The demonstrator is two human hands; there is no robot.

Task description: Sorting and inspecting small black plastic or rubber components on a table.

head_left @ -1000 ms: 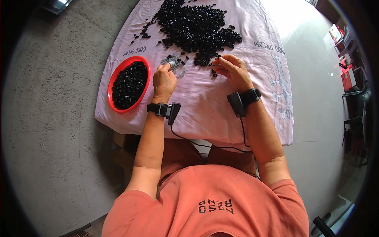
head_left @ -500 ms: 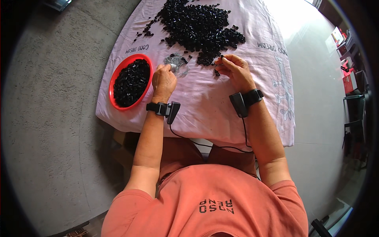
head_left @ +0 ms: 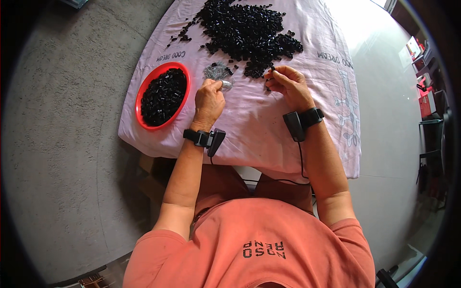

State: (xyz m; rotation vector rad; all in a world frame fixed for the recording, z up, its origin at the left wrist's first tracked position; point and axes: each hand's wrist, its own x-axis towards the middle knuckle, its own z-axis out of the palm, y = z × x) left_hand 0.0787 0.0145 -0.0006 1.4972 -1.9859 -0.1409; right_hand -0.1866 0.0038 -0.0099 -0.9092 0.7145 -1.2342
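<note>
Work surface: a table draped in a pale pink cloth (head_left: 269, 129), seen from above.
Main stock: a broad heap of small black pieces (head_left: 247, 31) is spread over the far half of the cloth, ahead of both hands.
Sorted stock: a red bowl (head_left: 142, 96) holding more black pieces is set at the near left edge of the cloth, to the left of the left hand.
Metal parts: a small pile of thin silvery springs or clips (head_left: 217, 72) lies just beyond the left hand; their exact kind cannot be told.
Left hand: the left hand (head_left: 209, 98) is curled knuckles-up, its fingertips closed on a small silvery part at the near edge of the metal pile.
Right hand: the right hand (head_left: 287, 86) is curled, thumb and fingers pinched on one small black piece at the near edge of the heap.
Key relation: the heap lies straight ahead of and touching the right hand's fingertips; the right hand is judged the nearer to it, the left the nearer to the bowl.
Long axis: the piece held is too small for its axis to be told.
Separation: the two hands are apart, with bare cloth between them.
Wrists: a black strapped device is worn on each wrist.
</note>
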